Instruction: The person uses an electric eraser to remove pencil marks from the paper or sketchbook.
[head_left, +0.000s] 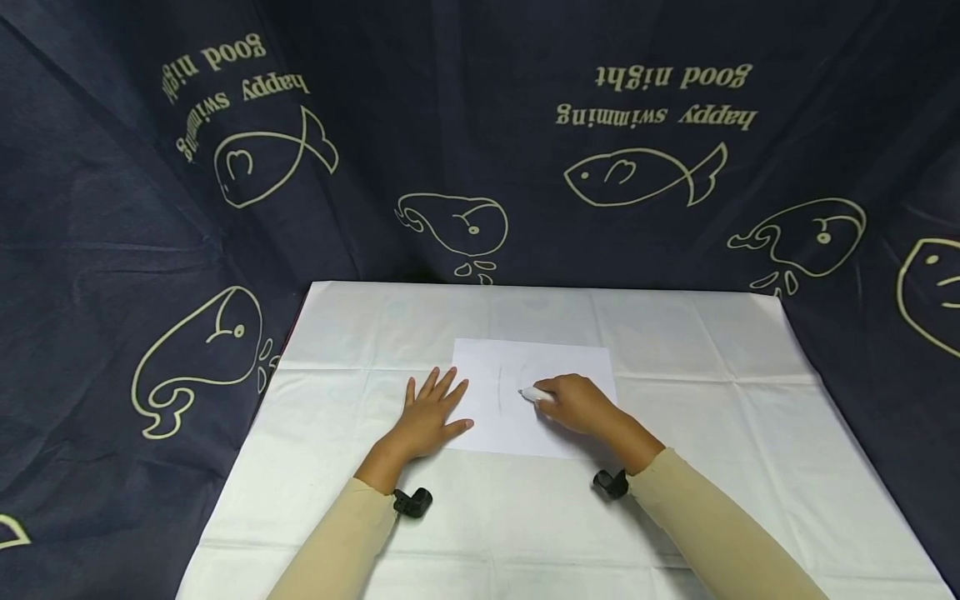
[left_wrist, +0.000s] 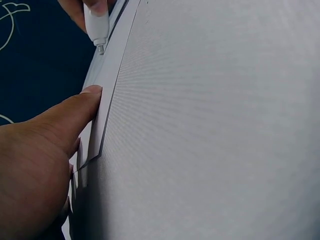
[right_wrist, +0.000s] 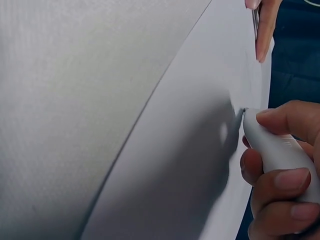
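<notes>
A sheet of white paper (head_left: 570, 358) lies on the white cloth, with faint curved lines on its middle. My left hand (head_left: 426, 423) rests with fingers spread at the paper's left edge; its thumb (left_wrist: 90, 100) touches the sheet in the left wrist view. My right hand (head_left: 583, 407) grips a white correction pen (head_left: 537, 394) over the right half of the paper. The pen's plump body (right_wrist: 275, 150) sits between thumb and curled fingers in the right wrist view. Its narrow metal tip (left_wrist: 101, 49) points down and left, at or just above the paper; contact is hard to tell.
A creased white cloth (head_left: 360, 333) covers the table. Behind and at both sides hangs a dark blue curtain (head_left: 450, 108) with fish and whale drawings and upside-down lettering. Small black cameras (head_left: 412, 502) sit at both wrists.
</notes>
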